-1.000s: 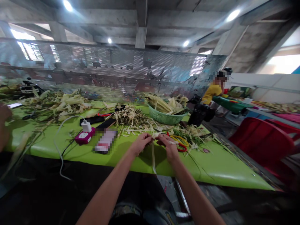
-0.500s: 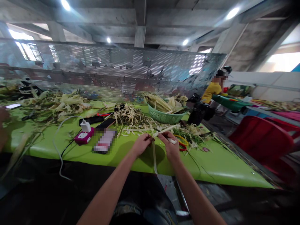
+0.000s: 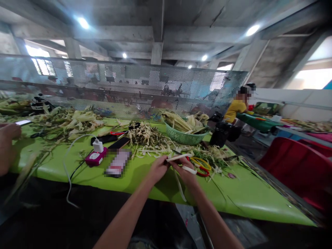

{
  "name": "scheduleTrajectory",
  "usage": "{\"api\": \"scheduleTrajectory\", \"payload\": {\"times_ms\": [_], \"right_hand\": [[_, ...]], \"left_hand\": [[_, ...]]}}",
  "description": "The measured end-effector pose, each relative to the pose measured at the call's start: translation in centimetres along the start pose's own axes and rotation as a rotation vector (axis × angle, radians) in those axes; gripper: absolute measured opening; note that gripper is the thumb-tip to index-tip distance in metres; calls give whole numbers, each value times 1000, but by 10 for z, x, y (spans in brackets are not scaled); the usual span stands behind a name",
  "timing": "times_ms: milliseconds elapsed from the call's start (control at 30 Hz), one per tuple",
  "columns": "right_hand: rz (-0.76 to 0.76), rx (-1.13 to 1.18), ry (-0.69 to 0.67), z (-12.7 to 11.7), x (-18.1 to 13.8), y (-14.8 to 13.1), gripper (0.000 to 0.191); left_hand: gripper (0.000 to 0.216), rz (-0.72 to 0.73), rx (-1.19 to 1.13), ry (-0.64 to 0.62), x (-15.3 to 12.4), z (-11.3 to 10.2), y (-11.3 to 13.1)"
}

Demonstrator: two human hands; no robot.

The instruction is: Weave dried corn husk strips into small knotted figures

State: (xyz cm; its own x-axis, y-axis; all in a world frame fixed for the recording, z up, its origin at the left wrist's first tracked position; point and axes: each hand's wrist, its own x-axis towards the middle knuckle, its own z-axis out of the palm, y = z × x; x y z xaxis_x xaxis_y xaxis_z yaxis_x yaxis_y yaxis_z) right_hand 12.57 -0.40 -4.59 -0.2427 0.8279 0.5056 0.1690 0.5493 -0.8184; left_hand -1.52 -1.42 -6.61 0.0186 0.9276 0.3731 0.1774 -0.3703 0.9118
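Note:
Over the front of the green table, my left hand (image 3: 159,168) pinches one end of a pale corn husk strip (image 3: 179,157). Close beside it, my right hand (image 3: 186,176) has its fingers closed around the same strip. A second pale length (image 3: 190,170) sticks out between the right fingers. From between the hands a thin husk tail (image 3: 181,188) hangs down toward the table edge. Where the strips cross is partly hidden by the fingers. Just right of my right hand lie scissors with red and yellow handles (image 3: 203,172).
A green basket (image 3: 185,137) of corn husks and a heap of husk pieces (image 3: 146,133) stand behind my hands. Leftward lie a phone (image 3: 118,164), a dark phone (image 3: 119,143) and a purple power socket (image 3: 95,157). Another person's hand (image 3: 7,138) is at far left; red chairs (image 3: 293,169) stand right.
My hands have drawn closer together, and the held strip now lies flatter across them. The hanging tail has swung to the right. The view has tilted slightly upward.

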Motion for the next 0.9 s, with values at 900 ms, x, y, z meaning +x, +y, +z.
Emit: {"api": "scheduleTrajectory", "payload": {"times_ms": [900], "right_hand": [[250,187,72,-4,7,7,33]], "left_hand": [[23,-22,-36,-76,-1,-2,17]]}}
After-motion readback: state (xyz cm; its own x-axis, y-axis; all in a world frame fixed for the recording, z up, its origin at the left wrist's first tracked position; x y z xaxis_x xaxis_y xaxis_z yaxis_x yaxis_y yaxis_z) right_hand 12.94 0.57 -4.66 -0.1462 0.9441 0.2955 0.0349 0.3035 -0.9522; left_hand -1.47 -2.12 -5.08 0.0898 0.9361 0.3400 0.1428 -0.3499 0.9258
